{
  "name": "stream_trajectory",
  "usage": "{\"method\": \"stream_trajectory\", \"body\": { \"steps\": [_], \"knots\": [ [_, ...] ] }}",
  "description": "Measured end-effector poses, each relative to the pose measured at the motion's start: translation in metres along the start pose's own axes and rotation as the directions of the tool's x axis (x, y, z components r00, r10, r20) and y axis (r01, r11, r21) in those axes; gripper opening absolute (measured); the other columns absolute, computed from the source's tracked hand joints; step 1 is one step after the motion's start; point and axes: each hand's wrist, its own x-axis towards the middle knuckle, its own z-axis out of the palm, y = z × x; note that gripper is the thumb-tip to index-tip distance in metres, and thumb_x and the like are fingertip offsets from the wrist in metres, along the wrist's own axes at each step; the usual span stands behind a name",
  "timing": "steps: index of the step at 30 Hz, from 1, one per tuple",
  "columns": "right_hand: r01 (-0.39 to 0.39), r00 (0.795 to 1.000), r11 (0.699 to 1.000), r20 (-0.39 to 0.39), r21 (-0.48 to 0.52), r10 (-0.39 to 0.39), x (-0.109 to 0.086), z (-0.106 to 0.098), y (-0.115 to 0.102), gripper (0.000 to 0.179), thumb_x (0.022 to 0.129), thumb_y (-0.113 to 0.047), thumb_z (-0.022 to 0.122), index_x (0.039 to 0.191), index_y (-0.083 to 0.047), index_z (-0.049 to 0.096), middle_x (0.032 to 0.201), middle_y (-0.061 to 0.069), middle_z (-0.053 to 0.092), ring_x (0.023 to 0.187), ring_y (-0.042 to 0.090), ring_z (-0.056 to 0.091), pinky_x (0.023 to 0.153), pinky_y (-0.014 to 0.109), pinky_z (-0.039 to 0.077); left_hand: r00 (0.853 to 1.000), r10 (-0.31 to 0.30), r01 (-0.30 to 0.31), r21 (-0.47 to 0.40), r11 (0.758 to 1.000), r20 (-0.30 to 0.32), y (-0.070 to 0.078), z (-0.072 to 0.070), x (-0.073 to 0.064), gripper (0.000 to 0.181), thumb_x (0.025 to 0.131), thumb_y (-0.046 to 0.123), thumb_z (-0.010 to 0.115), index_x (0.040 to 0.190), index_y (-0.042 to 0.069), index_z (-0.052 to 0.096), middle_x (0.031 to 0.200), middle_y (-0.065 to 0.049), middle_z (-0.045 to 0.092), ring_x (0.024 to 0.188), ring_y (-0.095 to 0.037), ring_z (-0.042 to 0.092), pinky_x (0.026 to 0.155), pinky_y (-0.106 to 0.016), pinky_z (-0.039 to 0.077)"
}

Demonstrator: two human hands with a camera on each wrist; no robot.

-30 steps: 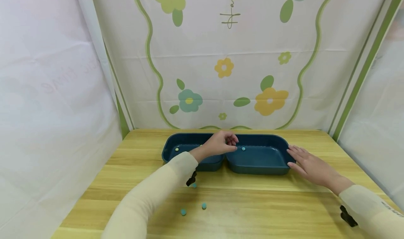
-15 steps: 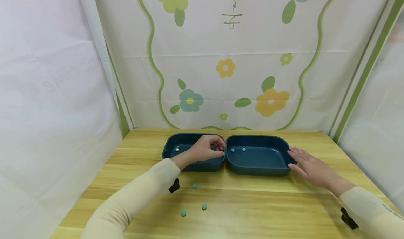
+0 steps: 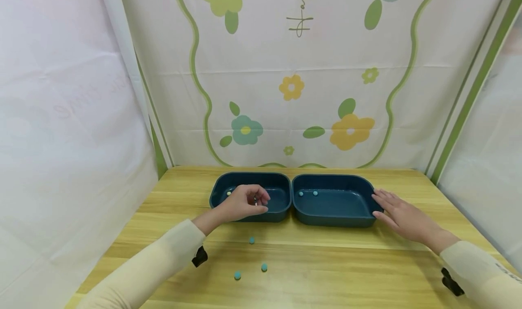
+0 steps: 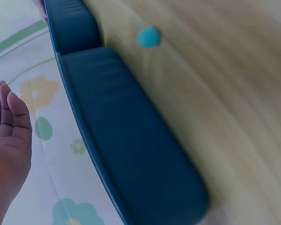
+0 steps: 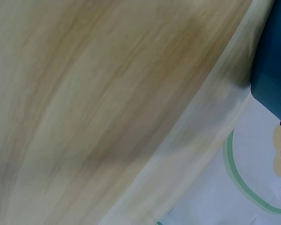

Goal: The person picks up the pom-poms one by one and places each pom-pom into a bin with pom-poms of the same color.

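Observation:
My left hand hovers over the left blue tray, its fingers loosely bent and the thumb apart from them. In the left wrist view the hand appears beyond the tray's rim, with no object seen on the fingers. A pale speck shows through the gap by the thumb in the head view. A small yellow ball lies in that tray, partly behind the hand. Two small blue balls lie in the right blue tray. Straight fingers of my right hand rest at this tray's right end.
On the wooden table, in front of the trays, lie three blue balls: one nearer the trays and two closer to me. A flowered cloth hangs behind the table, and white cloth sides flank it.
A second blue ball has come to lie in the right tray. My left hand has drawn back leftward from between the trays to over the left one. The right hand stays in place.

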Motion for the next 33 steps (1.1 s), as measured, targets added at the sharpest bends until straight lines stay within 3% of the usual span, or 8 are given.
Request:
{"method": "stream_trajectory", "body": {
  "steps": [2, 11, 18, 27, 33],
  "knots": [
    [0.003, 1.000, 1.000, -0.003, -0.004, -0.003, 0.000, 0.000, 0.000, 0.060, 0.101, -0.035, 0.053, 0.142, 0.008, 0.043, 0.147, 0.029, 0.036, 0.133, 0.048, 0.033, 0.116, 0.044, 0.016, 1.000, -0.006, 0.006, -0.025, 1.000, 0.010, -0.012, -0.001, -0.007, 0.016, 0.088, 0.002, 0.070, 0.103, 0.003, 0.066, 0.095, -0.017, 0.065, 0.077, -0.021, 0.058, 0.067, -0.032, 0.053],
    [0.005, 1.000, 1.000, 0.002, -0.008, -0.005, -0.001, 0.004, 0.003, 0.060, 0.101, -0.035, 0.053, 0.142, 0.007, 0.042, 0.147, 0.029, 0.036, 0.134, 0.047, 0.033, 0.117, 0.042, 0.014, 0.993, -0.068, 0.077, -0.090, 0.993, 0.098, -0.022, -0.001, -0.043, 0.013, 0.087, 0.001, 0.070, 0.100, 0.004, 0.068, 0.090, -0.007, 0.065, 0.076, -0.015, 0.056, 0.065, -0.024, 0.050],
    [0.001, 1.000, 1.000, -0.002, -0.002, -0.001, -0.002, 0.004, 0.003, 0.060, 0.101, -0.035, 0.053, 0.142, 0.006, 0.043, 0.148, 0.028, 0.036, 0.135, 0.046, 0.032, 0.117, 0.043, 0.015, 0.976, -0.127, 0.139, -0.056, 0.989, 0.178, -0.027, 0.001, -0.063, 0.012, 0.086, 0.003, 0.071, 0.098, 0.000, 0.067, 0.084, 0.000, 0.065, 0.074, -0.011, 0.055, 0.062, -0.022, 0.047],
    [0.010, 1.000, 1.000, -0.004, -0.015, -0.010, -0.002, 0.002, 0.000, 0.059, 0.101, -0.035, 0.053, 0.142, 0.007, 0.043, 0.147, 0.028, 0.037, 0.134, 0.046, 0.033, 0.117, 0.042, 0.015, 0.949, -0.103, 0.157, -0.161, 0.974, 0.299, -0.035, 0.007, -0.084, 0.019, 0.084, 0.000, 0.072, 0.100, -0.008, 0.065, 0.085, -0.006, 0.066, 0.073, -0.005, 0.055, 0.061, -0.020, 0.048],
    [0.015, 1.000, 1.000, -0.016, -0.023, -0.016, -0.001, 0.000, -0.001, 0.058, 0.101, -0.034, 0.054, 0.141, 0.007, 0.044, 0.146, 0.029, 0.038, 0.133, 0.047, 0.034, 0.117, 0.038, 0.012, 0.935, -0.124, 0.179, -0.139, 0.974, 0.333, -0.037, 0.011, -0.094, 0.021, 0.081, 0.007, 0.076, 0.099, -0.002, 0.067, 0.086, -0.006, 0.066, 0.074, -0.005, 0.056, 0.063, -0.020, 0.050]
  ]
}}
